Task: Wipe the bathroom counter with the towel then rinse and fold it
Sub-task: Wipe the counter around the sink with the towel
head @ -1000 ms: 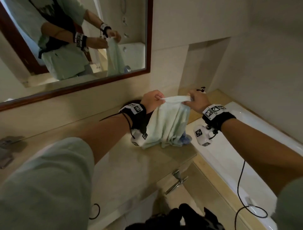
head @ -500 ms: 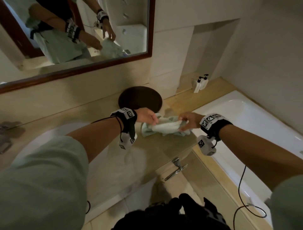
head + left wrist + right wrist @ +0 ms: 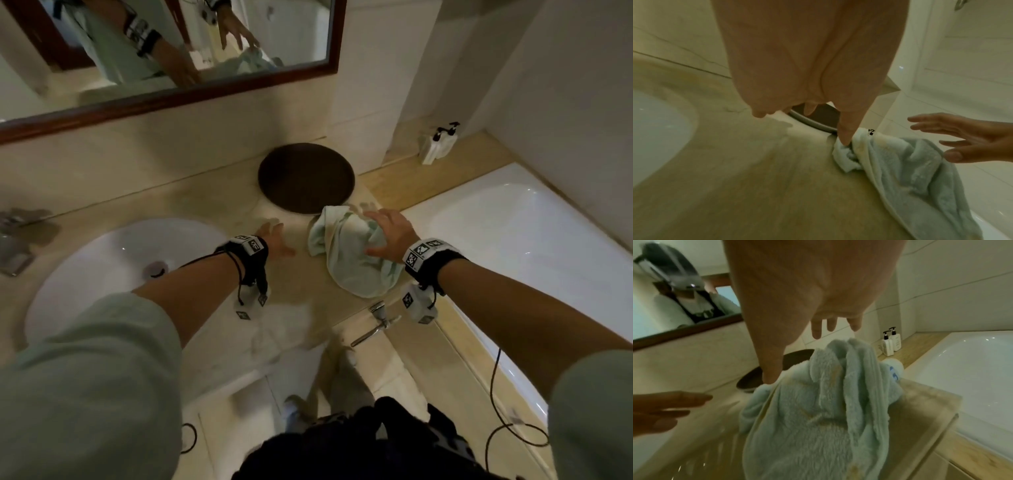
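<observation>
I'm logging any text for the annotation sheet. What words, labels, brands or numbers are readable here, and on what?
No text reads legibly.
Pump bottles: label print too small to read.
Wrist bands: black-and-white square marker patterns, no letters.
White object behind the towel: blue marking, partly hidden, unreadable.
Towel edge in the left wrist view: small dark mark, too blurred.
</observation>
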A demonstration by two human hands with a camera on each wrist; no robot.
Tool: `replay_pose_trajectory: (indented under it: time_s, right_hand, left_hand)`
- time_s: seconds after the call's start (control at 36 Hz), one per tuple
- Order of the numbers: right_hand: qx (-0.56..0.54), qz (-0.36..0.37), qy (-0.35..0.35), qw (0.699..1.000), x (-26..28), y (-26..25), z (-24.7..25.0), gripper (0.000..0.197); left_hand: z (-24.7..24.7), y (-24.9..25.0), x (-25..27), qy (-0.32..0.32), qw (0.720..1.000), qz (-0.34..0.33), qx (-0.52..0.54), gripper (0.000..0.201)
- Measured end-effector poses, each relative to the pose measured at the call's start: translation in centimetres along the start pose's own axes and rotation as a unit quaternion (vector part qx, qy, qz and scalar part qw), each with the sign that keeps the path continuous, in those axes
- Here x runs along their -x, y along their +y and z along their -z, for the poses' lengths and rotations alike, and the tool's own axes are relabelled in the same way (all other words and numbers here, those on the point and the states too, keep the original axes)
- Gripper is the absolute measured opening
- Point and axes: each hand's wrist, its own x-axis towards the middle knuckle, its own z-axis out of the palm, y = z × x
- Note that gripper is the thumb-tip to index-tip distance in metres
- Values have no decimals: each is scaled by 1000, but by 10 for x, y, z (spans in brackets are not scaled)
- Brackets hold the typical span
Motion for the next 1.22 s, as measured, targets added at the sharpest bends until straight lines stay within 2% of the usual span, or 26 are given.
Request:
replay_pose_trajectory:
  time_s: [0.08,0.19,0.28,0.36,0.5,0.56,0.69,0.86,1.03,1.11,1.22]
  right_hand:
    - [85,58,-2,995,-2,-3,-14,106]
    - [208,61,-59,974,-10,-10,-19,112]
    - [227,56,-109,966,-15,-10,-22,115]
    - [252,60,-127,957,-19,-8,-23,123]
    - [246,53,-151,956,-25,-9,-24,123]
    - [238,41,-149,959,-30,-9,-31,125]
    - [192,7,-156,969,-37,-4,-35,117]
    - [173,35,-149,973,-60,13,-38,100]
    - [152,65,-157,974,-79,33,-44,78]
    - [157,77,-167,970,-83,34,-42,80]
    - [171,93,-128,972,-90,32,-40,86]
  left_hand:
    - [-14,-9,1,-13,999,29,18,95]
    - [-26,-12,4,-6,998,50,49,93]
    - [-33,-13,5,5,997,56,52,95]
    - [-39,-13,4,8,996,89,25,95]
    - [-54,-14,1,7,985,173,24,96]
    - [-66,-18,-5,9,984,175,20,104]
    - [-73,-3,-4,22,974,217,66,103]
    - [-64,21,-10,-4,954,277,116,130]
    - [-56,36,-6,7,948,295,120,133]
    - [-56,37,-6,6,947,297,120,133]
    - [-51,42,-4,5,945,305,118,131]
